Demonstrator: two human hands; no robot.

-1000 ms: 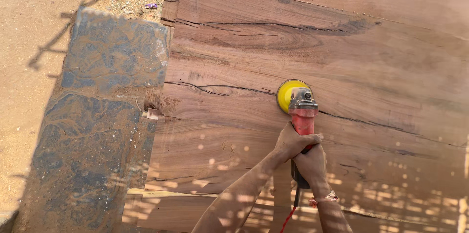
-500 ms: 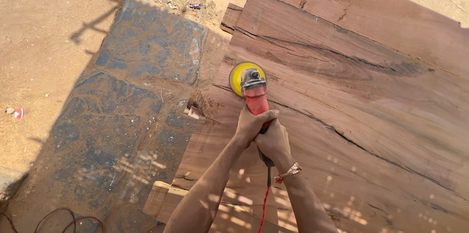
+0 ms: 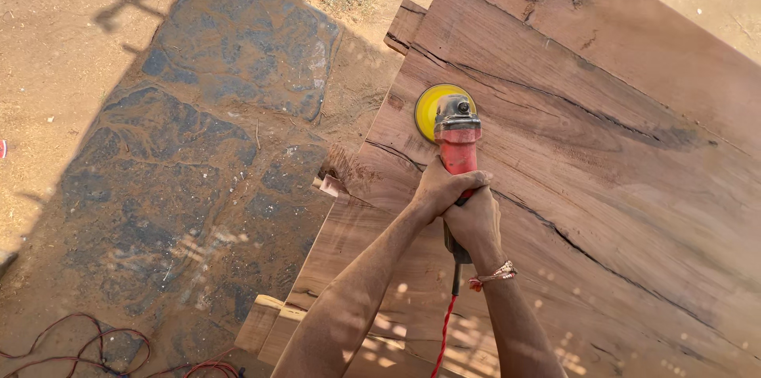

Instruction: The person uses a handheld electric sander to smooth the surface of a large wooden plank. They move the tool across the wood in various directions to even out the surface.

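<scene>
Red grinder point(image 3: 457, 152) with yellow disc point(image 3: 430, 108) on reddish-brown streaked wood slab point(image 3: 602, 148).

Sander grip point(image 3: 458, 158) under hands point(image 3: 460, 208)

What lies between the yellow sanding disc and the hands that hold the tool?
In the head view, only the tool's grey head and red body lie between the yellow disc and the left hand and right hand.

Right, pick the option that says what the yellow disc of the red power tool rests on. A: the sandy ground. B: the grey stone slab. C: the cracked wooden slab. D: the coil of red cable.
C: the yellow disc of the red power tool, gripped by the left hand and right hand, lies on the cracked wooden slab, right of the grey stone slab.
</scene>
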